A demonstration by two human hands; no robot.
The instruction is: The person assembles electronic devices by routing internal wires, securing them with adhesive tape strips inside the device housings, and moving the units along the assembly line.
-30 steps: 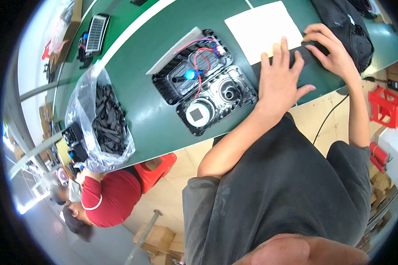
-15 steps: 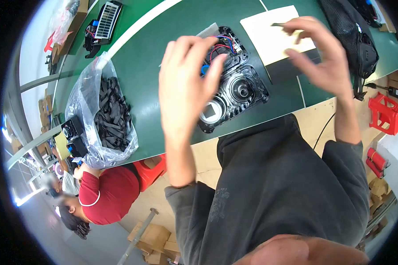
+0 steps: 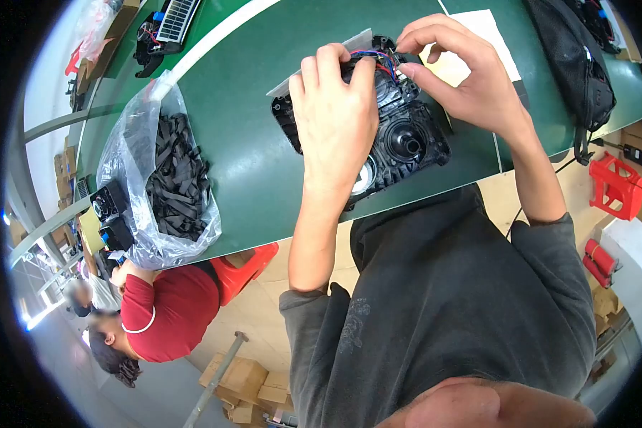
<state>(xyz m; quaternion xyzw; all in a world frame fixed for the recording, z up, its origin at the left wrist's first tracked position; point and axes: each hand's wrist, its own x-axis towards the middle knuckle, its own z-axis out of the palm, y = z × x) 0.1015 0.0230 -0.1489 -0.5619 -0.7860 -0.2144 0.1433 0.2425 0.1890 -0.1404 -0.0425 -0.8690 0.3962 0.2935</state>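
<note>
A black plastic housing (image 3: pixel 422 128) with round lens-like parts lies opened on the green table. Red and blue wires (image 3: pixel 384 63) run through its upper part. My left hand (image 3: pixel 335 118) rests over the housing's left half, fingers bent down and gripping it beside the wires, hiding much of that side. At the top right corner of the housing, my right hand (image 3: pixel 464 71) has its thumb and forefinger close together in a pinch. Whatever sits between those fingertips is too small or hidden to make out.
White paper (image 3: pixel 488 36) lies beyond my right hand, with a black bag (image 3: pixel 574 71) to its right. On the left stands a clear plastic bag of black straps (image 3: pixel 178 178). A solar-panel unit (image 3: pixel 180 21) is at the far left. A co-worker in red (image 3: pixel 175 314) sits nearby.
My right hand has come left and down from above the paper to the housing's corner, carrying a small dark piece earlier. My left hand has moved right onto the housing, which sits slightly further right.
</note>
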